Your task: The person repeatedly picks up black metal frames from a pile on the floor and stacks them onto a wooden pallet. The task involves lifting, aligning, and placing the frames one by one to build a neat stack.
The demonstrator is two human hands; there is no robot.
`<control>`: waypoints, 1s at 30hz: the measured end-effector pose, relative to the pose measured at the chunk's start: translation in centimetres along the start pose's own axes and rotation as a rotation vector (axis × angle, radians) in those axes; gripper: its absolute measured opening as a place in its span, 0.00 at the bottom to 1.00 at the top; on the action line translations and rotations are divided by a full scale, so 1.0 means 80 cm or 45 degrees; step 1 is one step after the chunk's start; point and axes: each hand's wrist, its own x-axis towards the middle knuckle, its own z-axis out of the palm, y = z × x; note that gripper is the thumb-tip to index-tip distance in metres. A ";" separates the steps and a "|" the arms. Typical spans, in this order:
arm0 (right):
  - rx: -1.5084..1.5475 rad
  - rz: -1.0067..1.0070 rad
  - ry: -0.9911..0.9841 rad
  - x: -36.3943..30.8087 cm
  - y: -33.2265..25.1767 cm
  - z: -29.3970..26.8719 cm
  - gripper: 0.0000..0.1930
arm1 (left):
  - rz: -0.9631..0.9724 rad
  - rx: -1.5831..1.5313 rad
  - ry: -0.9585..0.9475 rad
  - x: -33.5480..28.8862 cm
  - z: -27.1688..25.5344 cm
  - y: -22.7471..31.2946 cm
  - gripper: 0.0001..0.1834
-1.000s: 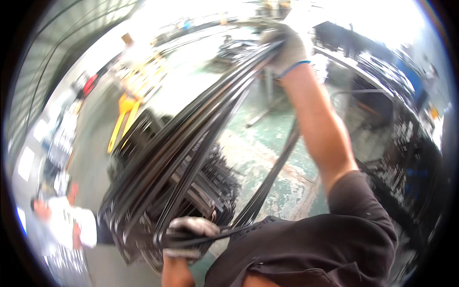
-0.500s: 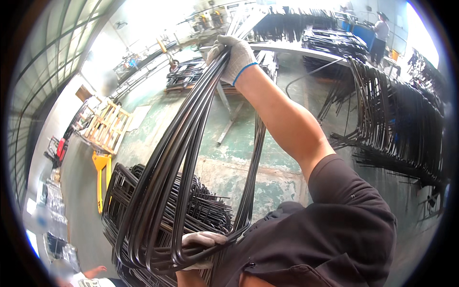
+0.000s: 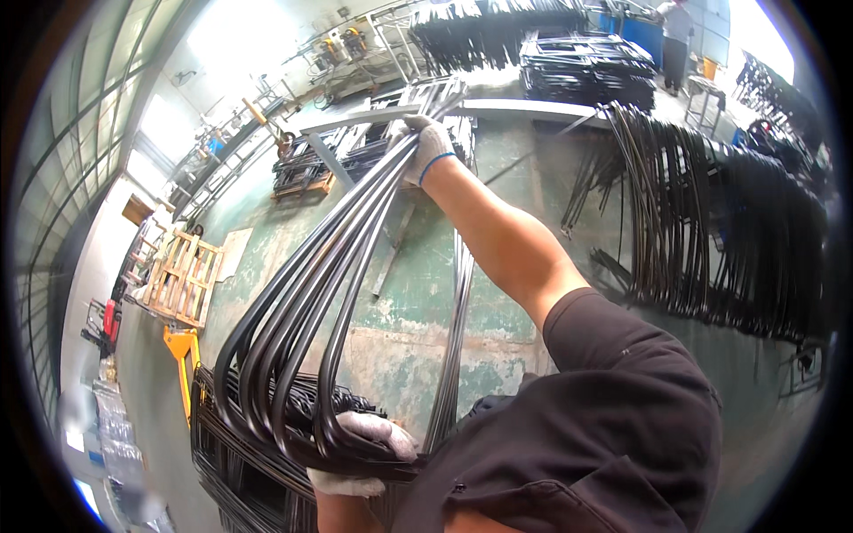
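Observation:
A bundle of bent black metal rods (image 3: 306,324) with rounded corners stretches diagonally across my front. My right hand (image 3: 431,151), in a pale knit glove with a blue cuff, is closed around the bundle's far end, arm outstretched. Near my body, my left hand (image 3: 380,435), gloved too, is wrapped round the rods just past their bends; some fingers are hidden behind them. The bundle's near corners hang over a stack of similar black rod frames (image 3: 253,471). Just beyond my right hand runs a grey metal bar (image 3: 520,108).
Many black bent rods hang from a rack (image 3: 711,222) on the right. Frames lie piled at the back (image 3: 586,71). Left stand a wooden pallet (image 3: 184,280) and a yellow pallet jack (image 3: 181,346). A person (image 3: 675,40) stands far back right.
My right hand has come down relative to the grey bar, lowering the bundle's far end. My left hand keeps its hold. The whole view has shifted and turned a little.

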 end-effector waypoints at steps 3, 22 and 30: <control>0.000 -0.090 0.062 0.039 -0.062 -0.014 0.12 | 0.023 0.029 0.029 0.079 0.001 -0.011 0.40; -3.760 0.498 0.350 -0.200 -0.281 -0.198 0.17 | -0.433 0.129 0.074 0.427 -0.040 -0.053 0.38; -2.975 -1.504 0.207 -0.396 -0.185 -0.103 0.29 | -0.242 0.665 0.089 0.577 -0.020 -0.161 0.23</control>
